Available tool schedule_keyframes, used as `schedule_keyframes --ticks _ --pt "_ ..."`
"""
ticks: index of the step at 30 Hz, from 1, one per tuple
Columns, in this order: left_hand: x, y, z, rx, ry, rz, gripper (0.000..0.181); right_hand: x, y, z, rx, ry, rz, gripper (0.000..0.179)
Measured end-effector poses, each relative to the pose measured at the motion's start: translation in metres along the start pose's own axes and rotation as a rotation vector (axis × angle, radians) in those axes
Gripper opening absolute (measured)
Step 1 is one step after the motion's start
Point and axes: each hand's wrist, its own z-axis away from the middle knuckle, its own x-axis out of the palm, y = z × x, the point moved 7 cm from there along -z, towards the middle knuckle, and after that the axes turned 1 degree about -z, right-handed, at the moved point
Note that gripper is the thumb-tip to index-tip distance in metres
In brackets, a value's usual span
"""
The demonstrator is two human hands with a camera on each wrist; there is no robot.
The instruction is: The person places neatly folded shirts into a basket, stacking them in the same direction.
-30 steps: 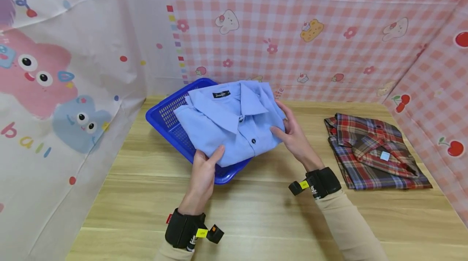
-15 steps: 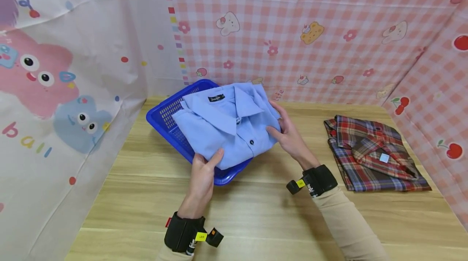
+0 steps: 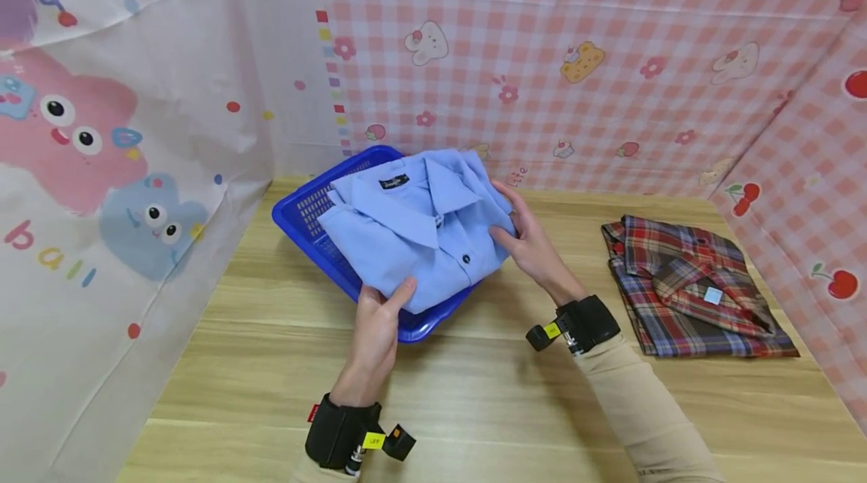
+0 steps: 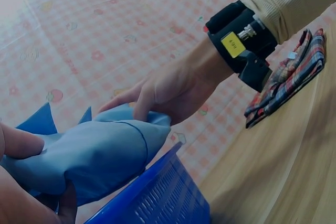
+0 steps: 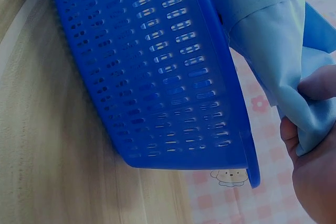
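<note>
A folded light blue shirt (image 3: pixel 406 235) with a collar, a black neck label and dark buttons is held over a blue plastic basket (image 3: pixel 298 216). At its lower front edge my left hand (image 3: pixel 375 325) grips the cloth, thumb on top and fingers underneath. My right hand (image 3: pixel 531 242) pinches the shirt's right side, thumb above. In the left wrist view, the right hand (image 4: pixel 173 90) holds the far end of the shirt (image 4: pixel 105 150) above the basket rim. The right wrist view has the shirt (image 5: pixel 268 40) just over the slotted basket wall (image 5: pixel 157 66).
A folded plaid shirt (image 3: pixel 698 287) in red, blue and brown lies on the wooden table (image 3: pixel 474 408) at the right. Behind stands a pink checked cloth wall (image 3: pixel 542 54), with a white printed one (image 3: pixel 223 242) at the left.
Both hands keep their hold on the blue shirt. The right hand and the shirt's right side have moved slightly left over the basket.
</note>
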Motion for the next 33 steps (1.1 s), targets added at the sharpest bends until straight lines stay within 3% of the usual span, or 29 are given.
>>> schedule_keyframes --ticks 10,22,33 --pt "0.004 0.002 0.002 0.008 -0.018 0.0 0.064 0.003 -0.006 -0.013 -0.032 -0.025 0.008 0.07" --pt "0.005 0.003 -0.003 0.004 0.029 0.002 0.07 0.009 -0.007 -0.024 -0.057 -0.053 0.048 0.067" --pt "0.004 0.001 -0.004 -0.045 0.055 -0.029 0.082 0.019 -0.01 -0.031 -0.11 -0.079 0.1 0.067"
